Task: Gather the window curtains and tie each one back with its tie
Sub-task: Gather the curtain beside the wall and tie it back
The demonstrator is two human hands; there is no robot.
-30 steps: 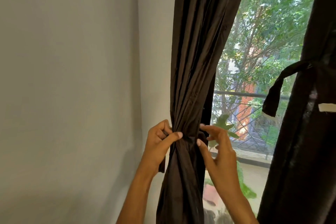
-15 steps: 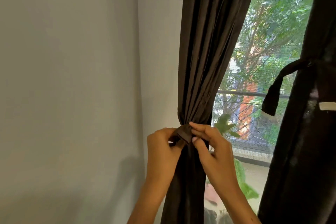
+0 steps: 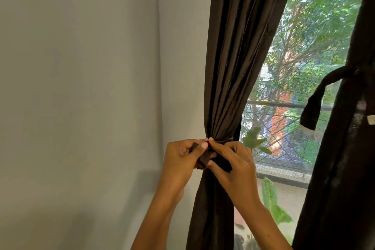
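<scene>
Bright daylight through the window [image 3: 300, 67] — soft focus, wall [image 3: 81, 87] shadowed.

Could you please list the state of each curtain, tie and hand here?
Left curtain: gathered, band around it.
Its tie: ends pinched in both hands, not yet knotted.
Right curtain: gathered.
Its tie: one end dangling loose.
Left hand: gripping tie.
Right hand: gripping tie.

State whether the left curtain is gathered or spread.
Gathered: the left curtain narrows to a bunch where both hands hold its tie.
</scene>
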